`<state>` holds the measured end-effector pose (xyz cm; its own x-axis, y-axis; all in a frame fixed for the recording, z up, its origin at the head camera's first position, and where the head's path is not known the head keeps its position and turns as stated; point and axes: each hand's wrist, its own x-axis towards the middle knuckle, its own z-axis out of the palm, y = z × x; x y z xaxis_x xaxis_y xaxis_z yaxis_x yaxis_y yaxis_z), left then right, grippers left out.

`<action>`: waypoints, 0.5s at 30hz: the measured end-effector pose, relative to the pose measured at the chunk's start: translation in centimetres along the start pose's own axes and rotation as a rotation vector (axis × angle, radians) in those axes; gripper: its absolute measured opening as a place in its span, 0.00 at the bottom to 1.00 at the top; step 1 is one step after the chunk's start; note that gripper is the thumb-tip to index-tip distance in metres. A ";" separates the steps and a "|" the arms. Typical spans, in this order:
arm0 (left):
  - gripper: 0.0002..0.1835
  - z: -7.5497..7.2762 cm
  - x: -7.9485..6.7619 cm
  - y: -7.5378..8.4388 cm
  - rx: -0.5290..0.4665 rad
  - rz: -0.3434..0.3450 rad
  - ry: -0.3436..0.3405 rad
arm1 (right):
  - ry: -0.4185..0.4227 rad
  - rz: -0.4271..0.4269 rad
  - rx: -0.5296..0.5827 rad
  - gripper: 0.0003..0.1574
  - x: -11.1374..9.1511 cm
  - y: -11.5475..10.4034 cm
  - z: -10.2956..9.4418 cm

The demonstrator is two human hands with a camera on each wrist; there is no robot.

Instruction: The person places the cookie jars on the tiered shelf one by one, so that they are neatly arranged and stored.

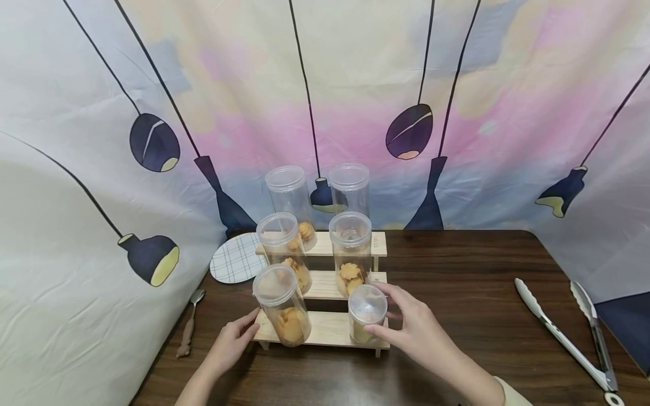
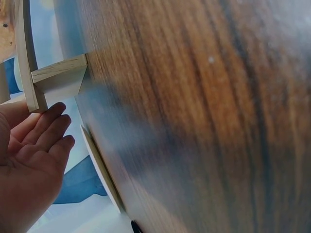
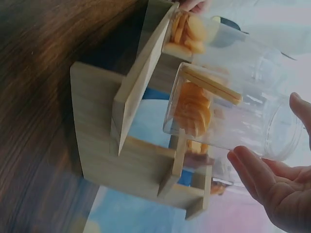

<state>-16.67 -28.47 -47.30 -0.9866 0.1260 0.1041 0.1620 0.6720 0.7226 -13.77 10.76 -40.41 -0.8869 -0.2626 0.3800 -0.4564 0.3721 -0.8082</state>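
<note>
A three-tier wooden display stand bears clear plastic jars of cookies, two on each tier. At the right end of the lowest tier, my right hand holds a clear jar near its lid, thumb on one side and fingers on the other. Cookies and a flat wafer-like stick show inside that jar in the right wrist view. My left hand grips the left end of the lowest board, the board's end between thumb and fingers in the left wrist view. Beside it stands another cookie jar, slightly tilted in the head view.
A spoon lies on the dark wooden table at left. Behind it is a round checked board. Tongs lie spread at far right. A printed cloth hangs behind the table.
</note>
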 end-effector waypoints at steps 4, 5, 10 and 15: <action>0.22 0.0 0.0 -0.1 -0.003 -0.003 -0.003 | 0.006 0.005 0.025 0.44 0.2 -0.1 0.8; 0.23 0.1 0.0 -0.1 -0.003 -0.003 -0.003 | 0.011 0.005 0.025 0.45 0.3 -0.1 1.0; 0.23 0.1 0.0 -0.1 -0.001 -0.007 -0.002 | 0.031 0.014 -0.001 0.45 0.5 0.0 1.9; 0.23 0.1 0.0 0.0 -0.005 -0.007 -0.002 | 0.040 0.016 -0.044 0.45 0.5 0.3 2.4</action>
<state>-16.63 -28.41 -47.37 -0.9876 0.1228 0.0981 0.1555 0.6694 0.7264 -14.21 8.62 -41.52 -0.8958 -0.2208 0.3857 -0.4442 0.4154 -0.7938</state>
